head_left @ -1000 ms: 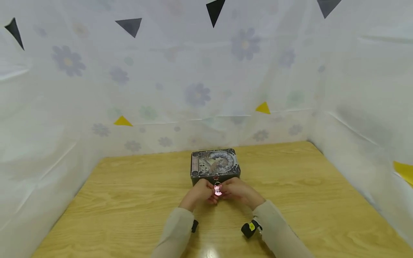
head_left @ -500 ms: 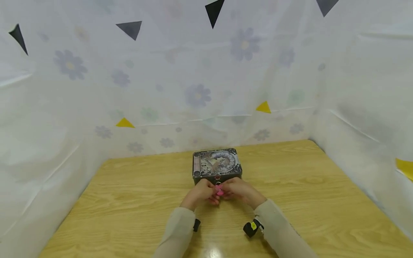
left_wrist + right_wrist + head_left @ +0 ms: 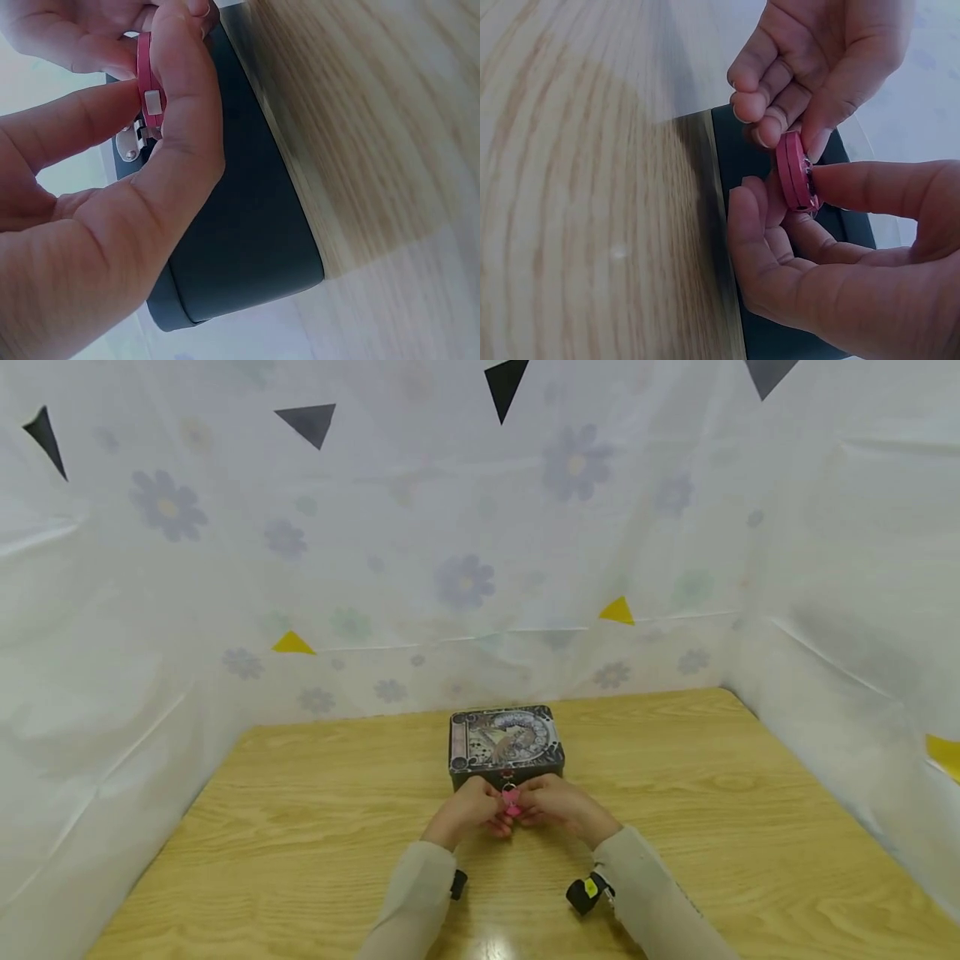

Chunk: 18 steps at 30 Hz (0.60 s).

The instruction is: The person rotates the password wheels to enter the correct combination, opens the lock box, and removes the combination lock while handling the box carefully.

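Observation:
A small pink padlock (image 3: pixel 512 802) with a metal shackle is between both hands, at the front of a dark tin box (image 3: pixel 507 739) with a decorated lid. My left hand (image 3: pixel 468 810) pinches the padlock between thumb and fingers from the left. From the right, my right hand (image 3: pixel 562 806) pinches it too, its thumb against the face in the right wrist view. A metal clasp (image 3: pixel 129 144) on the box front shows beside the padlock in the left wrist view. Whether the shackle passes through the clasp cannot be made out.
The box stands on a wood-grain table (image 3: pixel 322 827), toward its back edge. White flowered sheeting (image 3: pixel 420 543) encloses the back and both sides. Black wrist straps (image 3: pixel 585 893) show below the sleeves.
A bright glare on the padlock's face has gone, and its pink surface now shows. The head view has shifted slightly. Both hands stay at the padlock.

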Each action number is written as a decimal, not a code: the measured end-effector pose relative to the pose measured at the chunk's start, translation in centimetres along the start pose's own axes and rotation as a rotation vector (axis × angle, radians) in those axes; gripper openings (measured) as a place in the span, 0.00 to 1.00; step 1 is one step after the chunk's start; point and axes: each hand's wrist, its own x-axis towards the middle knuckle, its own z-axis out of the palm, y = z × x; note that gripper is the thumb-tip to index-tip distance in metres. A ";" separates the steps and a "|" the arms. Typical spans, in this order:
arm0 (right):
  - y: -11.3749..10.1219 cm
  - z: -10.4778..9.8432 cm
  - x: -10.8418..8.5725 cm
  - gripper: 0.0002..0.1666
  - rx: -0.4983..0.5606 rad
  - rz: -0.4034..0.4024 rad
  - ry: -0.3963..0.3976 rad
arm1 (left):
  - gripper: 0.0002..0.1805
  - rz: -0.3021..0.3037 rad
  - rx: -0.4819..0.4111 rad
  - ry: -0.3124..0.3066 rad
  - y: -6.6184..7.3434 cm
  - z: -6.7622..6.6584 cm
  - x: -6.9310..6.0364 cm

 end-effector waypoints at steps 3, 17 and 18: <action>0.0 0.1 0.0 0.19 0.003 -0.002 -0.006 | 0.10 -0.008 -0.008 -0.003 -0.1 0.0 0.1; 0.2 0.4 0.3 0.19 0.043 0.005 0.013 | 0.11 -0.022 -0.005 -0.005 -0.1 0.0 0.2; 0.2 0.4 0.3 0.19 0.043 0.006 0.012 | 0.11 -0.024 -0.005 -0.005 -0.1 0.0 0.2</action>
